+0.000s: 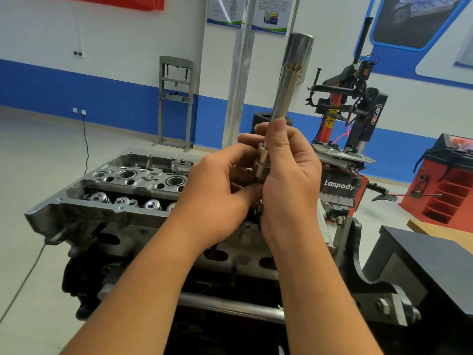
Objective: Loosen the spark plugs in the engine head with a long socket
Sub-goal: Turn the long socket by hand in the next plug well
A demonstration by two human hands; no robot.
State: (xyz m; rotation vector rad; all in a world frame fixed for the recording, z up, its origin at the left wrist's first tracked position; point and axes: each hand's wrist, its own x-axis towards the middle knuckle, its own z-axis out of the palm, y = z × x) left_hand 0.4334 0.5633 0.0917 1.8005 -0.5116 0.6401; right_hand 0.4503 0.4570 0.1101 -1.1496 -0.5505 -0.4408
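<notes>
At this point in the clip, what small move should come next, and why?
Probably finish seating the drive piece in the long socket's lower end. The right hand grips the socket upright, above the engine head, and the left hand works at its base. The socket is not yet in any plug well.
</notes>
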